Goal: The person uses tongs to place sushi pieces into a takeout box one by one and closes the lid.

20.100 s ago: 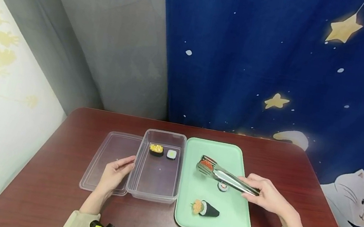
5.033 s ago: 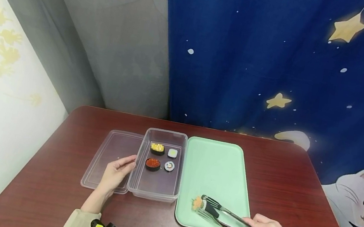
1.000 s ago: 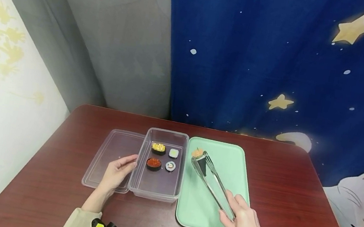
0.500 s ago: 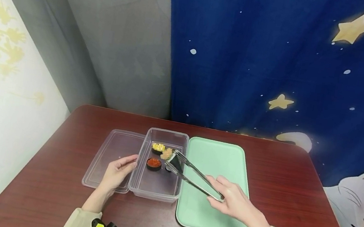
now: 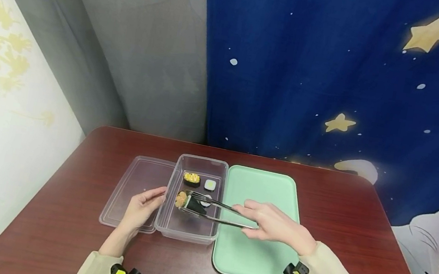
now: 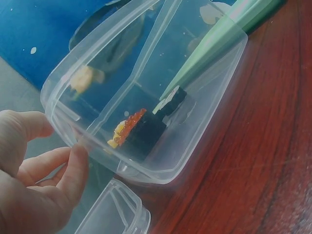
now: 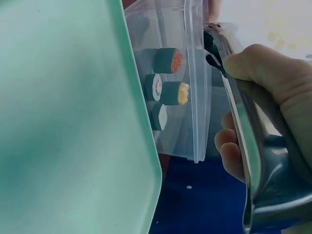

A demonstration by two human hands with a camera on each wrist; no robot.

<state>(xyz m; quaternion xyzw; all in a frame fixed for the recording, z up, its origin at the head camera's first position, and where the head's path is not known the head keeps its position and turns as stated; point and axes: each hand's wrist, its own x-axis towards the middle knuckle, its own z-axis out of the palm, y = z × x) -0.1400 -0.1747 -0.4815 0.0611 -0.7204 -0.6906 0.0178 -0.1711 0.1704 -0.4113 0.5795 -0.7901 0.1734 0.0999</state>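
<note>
My right hand grips metal tongs, whose tips hold a black cone-shaped sushi hand roll with an orange top. The roll is over the clear plastic container, in front of the red roe sushi, which it mostly hides in the head view. Fingers of my left hand pinch the container's left rim. Inside sit a yellow-topped sushi, a small white-and-green roll and a round sushi roll, partly behind the tongs. The red roe sushi shows in the wrist views.
A green tray stands against the container's right side. The clear lid lies to the left, partly under my left hand. All of these are on a dark red table, with a blue curtain behind.
Over the last second the tongs carry the hand roll left from above the tray to over the container. Earlier, the red roe sushi and round roll moved from tray to container. The left hand stays.
</note>
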